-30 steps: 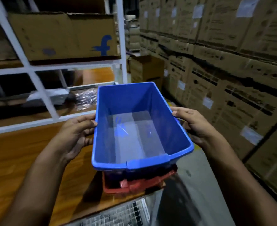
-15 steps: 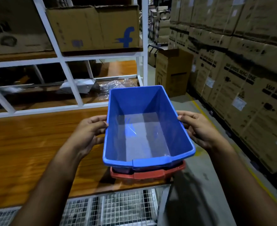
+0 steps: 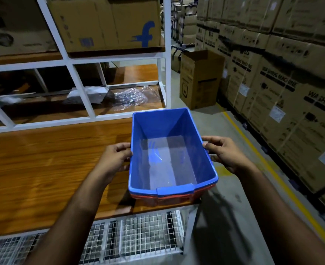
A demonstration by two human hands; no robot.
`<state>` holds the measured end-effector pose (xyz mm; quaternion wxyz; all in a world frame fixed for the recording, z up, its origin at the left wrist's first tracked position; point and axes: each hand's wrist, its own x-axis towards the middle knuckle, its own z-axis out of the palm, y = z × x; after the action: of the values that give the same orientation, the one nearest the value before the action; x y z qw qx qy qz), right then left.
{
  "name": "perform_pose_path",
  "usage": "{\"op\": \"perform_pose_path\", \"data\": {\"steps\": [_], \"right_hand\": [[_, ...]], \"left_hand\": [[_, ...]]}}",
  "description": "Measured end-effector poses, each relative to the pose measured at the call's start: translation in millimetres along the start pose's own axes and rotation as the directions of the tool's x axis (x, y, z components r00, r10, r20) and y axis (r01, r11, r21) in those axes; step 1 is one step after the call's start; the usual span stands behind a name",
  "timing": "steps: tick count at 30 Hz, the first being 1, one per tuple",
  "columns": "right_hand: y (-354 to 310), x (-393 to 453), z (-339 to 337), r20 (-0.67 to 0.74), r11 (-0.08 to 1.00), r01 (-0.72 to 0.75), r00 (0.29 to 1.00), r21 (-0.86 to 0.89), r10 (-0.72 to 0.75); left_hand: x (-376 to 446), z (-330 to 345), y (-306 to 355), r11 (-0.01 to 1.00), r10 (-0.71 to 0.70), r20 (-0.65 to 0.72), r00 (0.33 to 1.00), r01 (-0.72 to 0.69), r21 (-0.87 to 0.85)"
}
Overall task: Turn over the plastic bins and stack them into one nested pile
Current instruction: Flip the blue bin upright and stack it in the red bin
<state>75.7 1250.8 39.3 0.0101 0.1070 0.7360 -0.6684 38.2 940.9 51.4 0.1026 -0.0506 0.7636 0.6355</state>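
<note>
Here, item: blue bin (image 3: pixel 169 150), upright, nested in a red bin (image 3: pixel 177 198) at the table (image 3: pixel 43 169) corner. Your left hand (image 3: pixel 115 157) and right hand (image 3: pixel 222 152) clasp its long rims. Likely light, stiff, smooth; hold by rims.

A: Ctr frame? Blue bin (image 3: pixel 169 150), open side up, nested in red bin (image 3: pixel 177 198) on wood table (image 3: pixel 43 169).
B: Hands? Left hand (image 3: pixel 113 159) & right hand (image 3: pixel 222 152) grip its long rims.
</note>
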Motion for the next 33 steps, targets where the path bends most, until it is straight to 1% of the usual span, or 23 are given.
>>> {"op": "perform_pose_path", "data": {"steps": [3, 9, 12, 15, 17, 19, 21, 23, 25, 27, 28, 30, 33], "right_hand": [[1.6, -1.9, 3.4, -0.017, 0.999, 0.025, 1.0, -0.026, -0.025], [4.9, -3.5, 5.7, -0.062, 0.995, 0.047, 0.997, -0.085, -0.052], [5.0, -6.1, 6.8, -0.085, 0.987, 0.062, 0.994, -0.147, -0.075], [1.9, -10.3, 8.7, -0.136, 0.948, 0.096, 0.98, -0.303, -0.143], [-3.3, -14.9, 10.4, -0.181, 0.873, 0.128, 0.954, -0.471, -0.238], [-10.4, -20.9, 14.0, -0.179, 0.774, 0.164, 0.924, -0.612, -0.337], [-19.3, -27.3, 22.6, -0.095, 0.674, 0.217, 0.914, -0.706, -0.394], [-27.2, -32.5, 38.6, 0.029, 0.551, 0.282, 0.906, -0.786, -0.422], [-35.4, -38.2, 62.6, 0.155, 0.45, 0.36, 0.889, -0.817, -0.431], [-42.2, -46.1, 91.6, 0.267, 0.362, 0.439, 0.86, -0.822, -0.436], [-45.0, -51.8, 110.0, 0.315, 0.326, 0.469, 0.847, -0.821, -0.427], [-50.0, -63.4, 149.8, 0.382, 0.279, 0.516, 0.825, -0.81, -0.417], [-53.4, -77.7, 220.2, 0.417, 0.243, 0.548, 0.799, -0.8, -0.433]], "left_hand": [[-4.3, 2.5, -0.8, 0.999, 0.028, -0.001, 1.0, -0.028, 0.034], [-4.7, 2.5, -3.0, 0.997, 0.034, -0.023, 0.999, -0.032, 0.073], [-4.6, -0.5, -5.4, 0.993, 0.03, -0.033, 0.999, -0.026, 0.113], [-9.3, -3.3, -7.9, 0.976, 0.072, -0.076, 0.995, -0.055, 0.212], [-14.3, -6.5, -9.6, 0.946, 0.142, -0.104, 0.984, -0.104, 0.306], [-20.8, -12.5, -9.7, 0.91, 0.225, -0.113, 0.968, -0.168, 0.379], [-29.3, -20.3, -8.3, 0.864, 0.325, -0.102, 0.94, -0.251, 0.436], [-41.4, -31.0, -6.1, 0.797, 0.43, -0.071, 0.9, -0.342, 0.499], [-56.9, -47.7, -4.8, 0.712, 0.507, -0.053, 0.861, -0.383, 0.589], [-74.2, -68.8, -6.6, 0.618, 0.552, -0.03, 0.834, -0.384, 0.686], [-84.3, -83.5, -11.7, 0.591, 0.556, -0.031, 0.831, -0.368, 0.717], [-103.0, -115.6, -24.8, 0.59, 0.534, -0.059, 0.843, -0.322, 0.741], [-122.2, -172.5, -47.7, 0.615, 0.483, -0.141, 0.864, -0.221, 0.757]]}}
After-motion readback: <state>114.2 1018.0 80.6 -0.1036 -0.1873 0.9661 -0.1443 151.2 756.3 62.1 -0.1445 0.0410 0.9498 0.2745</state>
